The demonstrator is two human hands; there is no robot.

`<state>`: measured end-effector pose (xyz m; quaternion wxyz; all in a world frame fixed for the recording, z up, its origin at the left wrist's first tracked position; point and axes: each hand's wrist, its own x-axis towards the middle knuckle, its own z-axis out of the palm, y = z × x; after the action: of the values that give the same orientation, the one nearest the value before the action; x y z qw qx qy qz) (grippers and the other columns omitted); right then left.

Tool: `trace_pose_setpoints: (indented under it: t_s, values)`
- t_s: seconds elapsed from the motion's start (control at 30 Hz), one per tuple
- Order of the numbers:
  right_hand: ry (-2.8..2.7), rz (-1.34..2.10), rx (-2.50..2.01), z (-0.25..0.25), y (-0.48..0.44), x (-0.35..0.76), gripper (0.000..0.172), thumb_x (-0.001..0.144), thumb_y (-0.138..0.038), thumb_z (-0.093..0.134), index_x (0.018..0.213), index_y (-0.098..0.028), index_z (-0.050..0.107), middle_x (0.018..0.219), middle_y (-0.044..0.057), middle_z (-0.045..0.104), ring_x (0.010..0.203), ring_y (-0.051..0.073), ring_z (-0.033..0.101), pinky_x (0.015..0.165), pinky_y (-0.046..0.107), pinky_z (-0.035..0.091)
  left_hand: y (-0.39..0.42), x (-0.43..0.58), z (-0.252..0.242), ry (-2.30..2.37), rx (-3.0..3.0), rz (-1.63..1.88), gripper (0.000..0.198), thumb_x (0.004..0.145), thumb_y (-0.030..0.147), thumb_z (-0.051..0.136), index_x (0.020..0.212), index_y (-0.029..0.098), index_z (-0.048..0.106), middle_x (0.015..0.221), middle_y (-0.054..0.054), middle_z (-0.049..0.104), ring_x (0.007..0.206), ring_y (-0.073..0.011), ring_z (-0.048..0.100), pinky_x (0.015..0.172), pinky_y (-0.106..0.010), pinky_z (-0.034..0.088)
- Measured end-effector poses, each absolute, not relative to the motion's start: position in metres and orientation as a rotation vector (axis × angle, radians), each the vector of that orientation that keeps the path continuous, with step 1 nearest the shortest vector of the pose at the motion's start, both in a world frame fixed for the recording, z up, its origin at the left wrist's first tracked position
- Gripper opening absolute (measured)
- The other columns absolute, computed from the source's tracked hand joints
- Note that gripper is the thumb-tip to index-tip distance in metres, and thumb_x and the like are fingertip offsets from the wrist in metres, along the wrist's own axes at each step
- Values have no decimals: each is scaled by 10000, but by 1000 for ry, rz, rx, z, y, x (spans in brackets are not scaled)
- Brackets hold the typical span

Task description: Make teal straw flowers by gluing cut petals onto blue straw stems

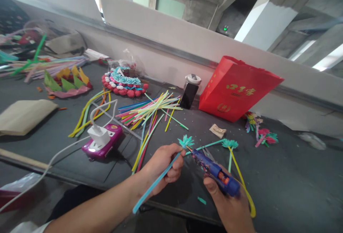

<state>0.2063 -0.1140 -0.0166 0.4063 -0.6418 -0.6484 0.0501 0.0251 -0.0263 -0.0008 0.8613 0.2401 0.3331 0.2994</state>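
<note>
My left hand (170, 161) is closed in a pinch on a pipe cleaner flower (185, 141) with a teal fringed head. Its light blue stem (157, 183) slants down over my wrist. My right hand (230, 204) grips a dark blue hot glue gun (214, 170), whose nozzle tip is right at the flower's base; whether they touch I cannot tell. Beyond the glue gun lies another teal flower (229, 143), with a bent yellow pipe cleaner (242, 172) running down from it. A small teal scrap (201, 200) lies near the front edge.
Loose pipe cleaners (152, 109) are heaped mid-table. Left of them sits a purple power strip (103, 142) with a white plug and trailing cable. A tumbler (193, 79), a phone (189, 95) and a red paper bag (235, 90) stand by the partition. Colourful flowers (265, 136) lie right.
</note>
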Motion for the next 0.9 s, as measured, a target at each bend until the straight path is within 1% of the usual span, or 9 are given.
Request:
trace_pose_setpoints:
  t_s: [0.1, 0.2, 0.37, 0.5, 0.67, 0.9]
  values:
    - [-1670, 144, -1596, -18, -113, 208, 403, 833, -604, 585, 786, -214, 674, 644, 3, 690, 550, 166, 658, 522, 228, 518, -26, 25, -4, 687, 504, 628, 139, 807, 232, 469, 710, 172, 549, 400, 77, 373, 301, -48, 198, 292, -172, 117]
    - [-1692, 114, -1560, -22, -110, 210, 391, 791, -603, 642, 745, -215, 654, 598, -12, 674, 490, 151, 633, 491, 217, 514, -25, 25, -6, 684, 508, 622, 140, 813, 245, 471, 727, 173, 554, 409, 78, 375, 305, -47, 193, 296, -175, 121]
    - [-1650, 33, -1632, -20, -110, 207, 466, 749, -659, 645, 597, -221, 606, 473, -28, 601, 399, 139, 563, 415, 224, 468, -27, 24, -7, 668, 530, 615, 145, 818, 255, 469, 728, 177, 552, 418, 79, 372, 314, -48, 194, 300, -174, 133]
    - [-1603, 1, -1678, -14, -113, 204, 501, 739, -691, 629, 564, -222, 599, 445, -25, 588, 376, 138, 542, 366, 227, 425, -29, 25, -5, 678, 550, 618, 139, 812, 257, 482, 732, 176, 562, 414, 79, 379, 306, -48, 203, 294, -176, 134]
    - [-1619, -44, -1677, -17, -113, 205, 539, 754, -710, 592, 530, -220, 571, 414, -32, 545, 357, 127, 510, 373, 214, 444, -29, 25, -4, 694, 564, 627, 152, 817, 268, 478, 730, 178, 564, 405, 75, 386, 297, -51, 211, 290, -180, 132]
    - [-1617, -38, -1717, -16, -113, 208, 531, 760, -699, 596, 558, -209, 623, 442, -6, 611, 369, 142, 559, 380, 218, 458, -32, 26, -3, 702, 603, 636, 155, 806, 279, 477, 732, 180, 570, 409, 73, 386, 298, -52, 216, 301, -189, 113]
